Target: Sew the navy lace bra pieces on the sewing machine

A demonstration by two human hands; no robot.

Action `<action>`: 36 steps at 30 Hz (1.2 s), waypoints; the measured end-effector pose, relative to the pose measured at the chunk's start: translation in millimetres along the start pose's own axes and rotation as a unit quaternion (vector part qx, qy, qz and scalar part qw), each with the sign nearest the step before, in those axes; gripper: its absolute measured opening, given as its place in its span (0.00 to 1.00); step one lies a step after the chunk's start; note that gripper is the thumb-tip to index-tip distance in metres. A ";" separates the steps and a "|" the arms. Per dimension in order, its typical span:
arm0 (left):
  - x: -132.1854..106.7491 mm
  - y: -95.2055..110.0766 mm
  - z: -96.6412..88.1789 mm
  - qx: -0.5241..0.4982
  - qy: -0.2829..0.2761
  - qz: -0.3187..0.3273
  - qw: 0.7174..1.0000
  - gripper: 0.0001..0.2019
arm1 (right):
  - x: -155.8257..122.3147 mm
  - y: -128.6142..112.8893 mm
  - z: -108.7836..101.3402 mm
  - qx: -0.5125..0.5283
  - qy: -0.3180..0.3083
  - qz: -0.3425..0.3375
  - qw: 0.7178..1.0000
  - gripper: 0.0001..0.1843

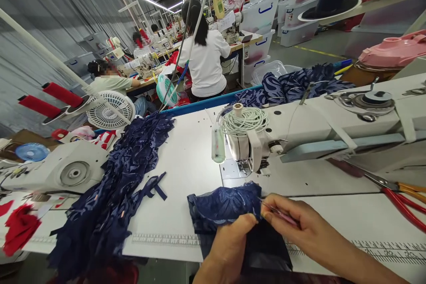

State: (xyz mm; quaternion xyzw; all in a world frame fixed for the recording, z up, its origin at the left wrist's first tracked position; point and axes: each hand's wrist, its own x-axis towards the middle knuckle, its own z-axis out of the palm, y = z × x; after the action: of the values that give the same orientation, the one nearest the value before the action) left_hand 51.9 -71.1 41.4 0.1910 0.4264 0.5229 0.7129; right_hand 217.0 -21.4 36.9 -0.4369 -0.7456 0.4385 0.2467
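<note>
Our left grip (229,245) pinches the near edge of navy embroidered fabric (226,206) over the worktop (186,146); just beside, our right grip (297,218) pinches a slim pink-handled tool (288,218), the sewing machine (296,117) beyond both.

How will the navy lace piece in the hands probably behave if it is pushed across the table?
The navy lace piece would likely bunch up rather than stay stiff, since it already puckers beside the left hand. It seems light, because the cloth looks thin. Its wispy far edge might also catch or fray.
</note>
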 end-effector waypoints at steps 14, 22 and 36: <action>-2.1 16.7 -23.8 -0.052 0.013 -0.054 0.997 0.21 | 5.9 21.6 -15.7 -0.312 0.197 -0.331 0.869 0.18; -33.6 30.5 -30.0 0.287 -0.013 0.044 0.957 0.23 | 29.4 -18.9 6.0 -0.060 0.034 -0.277 0.958 0.07; -17.5 35.5 -28.8 0.481 0.043 0.292 0.826 0.04 | 4.3 -18.5 5.0 -0.137 -0.013 -0.159 0.978 0.08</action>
State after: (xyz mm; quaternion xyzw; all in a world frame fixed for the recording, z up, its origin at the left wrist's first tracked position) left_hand 6.4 -78.5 57.9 0.6023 0.5788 0.4429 0.3258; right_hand 203.1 -24.1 50.5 -0.3363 -0.8619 0.2931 0.2412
